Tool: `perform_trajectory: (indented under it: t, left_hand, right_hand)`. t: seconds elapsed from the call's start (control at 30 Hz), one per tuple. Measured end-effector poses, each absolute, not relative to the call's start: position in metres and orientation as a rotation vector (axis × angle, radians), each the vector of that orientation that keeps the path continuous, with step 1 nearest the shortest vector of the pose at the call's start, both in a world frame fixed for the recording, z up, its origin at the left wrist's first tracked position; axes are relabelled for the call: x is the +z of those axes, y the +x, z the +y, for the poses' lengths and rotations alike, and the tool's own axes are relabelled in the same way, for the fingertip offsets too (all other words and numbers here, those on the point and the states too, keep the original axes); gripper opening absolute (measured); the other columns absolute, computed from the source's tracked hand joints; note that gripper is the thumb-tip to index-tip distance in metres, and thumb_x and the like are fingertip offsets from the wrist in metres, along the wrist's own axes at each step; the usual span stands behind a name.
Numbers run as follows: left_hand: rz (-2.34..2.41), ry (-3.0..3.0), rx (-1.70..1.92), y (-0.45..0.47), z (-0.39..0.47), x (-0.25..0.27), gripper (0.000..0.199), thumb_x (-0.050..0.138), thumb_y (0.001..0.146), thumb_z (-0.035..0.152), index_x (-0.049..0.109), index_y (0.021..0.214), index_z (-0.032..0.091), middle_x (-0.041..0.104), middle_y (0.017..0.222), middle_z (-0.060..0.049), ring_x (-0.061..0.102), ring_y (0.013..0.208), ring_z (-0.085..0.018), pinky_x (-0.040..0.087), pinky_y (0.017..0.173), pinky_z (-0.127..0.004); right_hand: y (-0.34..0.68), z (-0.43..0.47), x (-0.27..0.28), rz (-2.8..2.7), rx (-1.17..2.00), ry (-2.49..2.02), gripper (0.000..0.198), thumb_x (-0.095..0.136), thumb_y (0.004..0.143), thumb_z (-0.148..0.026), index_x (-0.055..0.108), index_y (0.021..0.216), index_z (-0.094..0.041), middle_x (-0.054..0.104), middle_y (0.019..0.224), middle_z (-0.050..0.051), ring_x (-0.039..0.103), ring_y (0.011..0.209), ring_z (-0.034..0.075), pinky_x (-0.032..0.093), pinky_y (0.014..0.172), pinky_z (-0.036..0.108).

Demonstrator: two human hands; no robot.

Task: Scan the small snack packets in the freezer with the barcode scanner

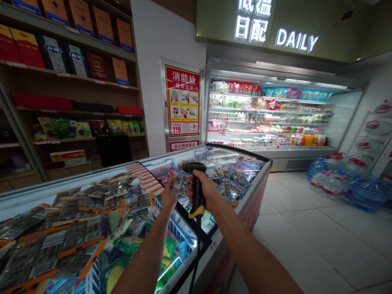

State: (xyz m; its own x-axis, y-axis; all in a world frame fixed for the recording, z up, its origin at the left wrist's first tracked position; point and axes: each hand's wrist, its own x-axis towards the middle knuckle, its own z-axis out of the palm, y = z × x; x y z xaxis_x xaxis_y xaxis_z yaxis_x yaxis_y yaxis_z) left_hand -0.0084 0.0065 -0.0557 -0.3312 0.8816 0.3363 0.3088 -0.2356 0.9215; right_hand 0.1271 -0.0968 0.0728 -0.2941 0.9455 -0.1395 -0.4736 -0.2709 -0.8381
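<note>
Forearms (147, 249): bare, reaching over the freezer's near edge.
Freezer (251, 197): white-sided chest, orange-edged packs (69, 210) heaped leftward.
Scanner (199, 196): black, rounded head, yellow-ended handle, trailing cable; above the freezer, inward of its near edge; right hand (208, 190), fingers wrapped around the handle.
Packet (181, 180): small, clear, dark-filled; beside the scanner; left hand (169, 197), fingers pinching it.

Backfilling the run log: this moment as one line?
right hand: gripping handheld scanner | left hand: at small packet, grip unclear | place: over chest freezer
</note>
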Motion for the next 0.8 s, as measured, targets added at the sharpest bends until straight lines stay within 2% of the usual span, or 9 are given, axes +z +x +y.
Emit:
perform_trajectory:
  t: [0.13, 0.3, 0.57, 0.67, 0.8]
  left_hand:
    - [1.516, 1.393, 1.595, -0.008, 0.007, -0.055, 0.054, 0.047, 0.062, 0.009, 0.044, 0.114, 0.024, 0.061, 0.098, -0.001, 0.058, 0.072, -0.012, 0.043, 0.057, -0.020]
    - [1.632, 1.403, 1.603, -0.008, 0.005, -0.051, 0.052, 0.046, 0.062, 0.008, 0.047, 0.112, 0.023, 0.063, 0.092, -0.001, 0.058, 0.076, -0.015, 0.044, 0.064, -0.023]
    - [1.981, 1.318, 1.672, -0.018, 0.020, -0.041, 0.040, 0.043, 0.065, 0.009, 0.051, 0.104, 0.017, 0.058, 0.101, -0.011, 0.054, 0.093, -0.024, 0.039, 0.078, -0.034]
    - [2.033, 1.336, 1.534, -0.015, 0.031, -0.035, 0.037, 0.043, 0.066, 0.009, 0.051, 0.101, 0.014, 0.058, 0.099, -0.017, 0.054, 0.092, -0.029, 0.039, 0.076, -0.038]
    - [1.968, 1.595, 1.327, -0.003, 0.041, -0.027, 0.030, 0.048, 0.064, 0.009, 0.054, 0.093, 0.012, 0.060, 0.091, -0.016, 0.054, 0.091, -0.028, 0.039, 0.076, -0.036]
  right_hand:
    - [0.130, -0.096, 0.073, -0.853, 1.787, -0.803, 0.024, 0.044, 0.072, -0.039, 0.046, 0.064, -0.016, 0.047, 0.043, -0.004, 0.044, 0.033, 0.009, 0.036, 0.033, 0.021]
    - [0.140, -0.094, 0.059, -0.863, 1.691, -0.821, 0.024, 0.048, 0.069, -0.041, 0.048, 0.070, -0.017, 0.047, 0.044, -0.004, 0.044, 0.034, 0.009, 0.037, 0.033, 0.021]
    - [0.171, -0.088, 0.036, -0.768, 1.563, -0.867, 0.024, 0.050, 0.068, -0.042, 0.047, 0.070, -0.018, 0.047, 0.044, -0.004, 0.044, 0.035, 0.009, 0.035, 0.032, 0.020]
    - [0.179, -0.088, 0.034, -0.723, 1.540, -0.884, 0.024, 0.050, 0.068, -0.042, 0.047, 0.070, -0.018, 0.047, 0.044, -0.005, 0.044, 0.035, 0.009, 0.035, 0.033, 0.021]
    - [0.180, -0.090, 0.033, -0.704, 1.550, -0.876, 0.025, 0.051, 0.067, -0.042, 0.046, 0.070, -0.018, 0.047, 0.044, -0.005, 0.045, 0.035, 0.009, 0.035, 0.033, 0.021]
